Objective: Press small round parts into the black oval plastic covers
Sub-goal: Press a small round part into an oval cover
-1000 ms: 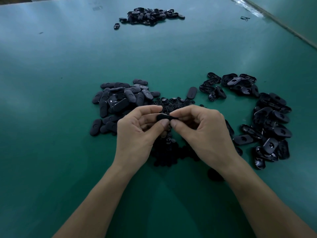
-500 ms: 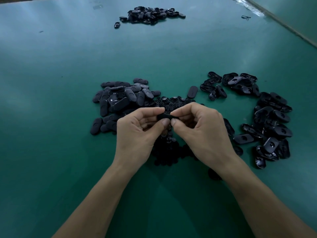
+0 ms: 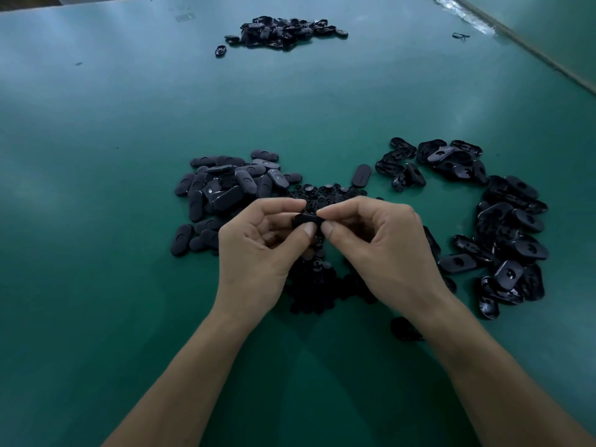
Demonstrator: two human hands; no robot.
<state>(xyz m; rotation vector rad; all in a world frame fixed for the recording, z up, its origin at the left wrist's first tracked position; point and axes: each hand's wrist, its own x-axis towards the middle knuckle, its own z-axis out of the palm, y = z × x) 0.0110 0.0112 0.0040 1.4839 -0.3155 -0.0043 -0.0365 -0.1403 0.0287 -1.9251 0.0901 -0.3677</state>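
Observation:
My left hand and my right hand meet above the middle of the green table. Between their thumbs and forefingers they pinch one black oval cover; most of it is hidden by my fingertips. Whether a round part sits in it cannot be seen. Under and behind my hands lies a heap of small round parts. A pile of oval covers lying smooth side up is to the left. To the right, hollow side up, lies a curved spread of oval covers with holes.
A third pile of black covers sits far back on the table, with one loose cover beside it. A single cover lies behind the round parts. A small dark scrap lies near the table's right edge.
Both hands have stayed together on the cover, shifting slightly away from me. The fingertips have closed a little tighter over the cover. The piles have not moved.

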